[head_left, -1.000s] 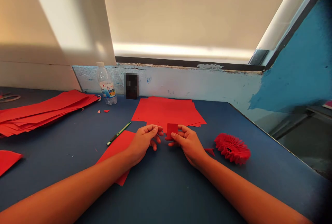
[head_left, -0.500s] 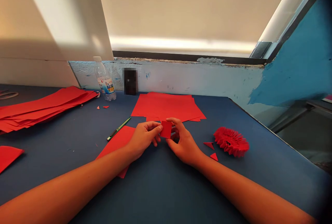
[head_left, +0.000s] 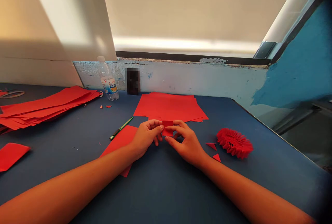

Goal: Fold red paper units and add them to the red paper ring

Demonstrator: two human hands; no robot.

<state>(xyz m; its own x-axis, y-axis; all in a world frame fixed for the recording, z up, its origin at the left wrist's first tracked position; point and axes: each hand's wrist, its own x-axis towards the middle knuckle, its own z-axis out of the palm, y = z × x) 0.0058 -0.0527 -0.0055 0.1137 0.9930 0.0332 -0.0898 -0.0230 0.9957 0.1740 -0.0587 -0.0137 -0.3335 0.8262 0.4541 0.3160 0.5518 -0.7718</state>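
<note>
Head view: L hand (head_left: 145, 137) & R hand (head_left: 186, 144) pinched red paper piece (head_left: 167, 128) mid-tabletop. Uneven finger pressure could've skewed its crease or let it slip.

Blue table (head_left: 168, 189) lies open nearby (paper rosette (head_left: 234, 142) blocks rightward)

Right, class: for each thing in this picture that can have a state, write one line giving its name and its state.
paper piece: pinched between both hands, over the table.
left hand: grip shut on the paper piece.
right hand: grip shut on the paper piece.
bottle: upright, capped.
green pen: lying flat, untouched.
sheet stack: flat, unfolded.
pleated paper ring: folded, lying apart from the hands.
</note>
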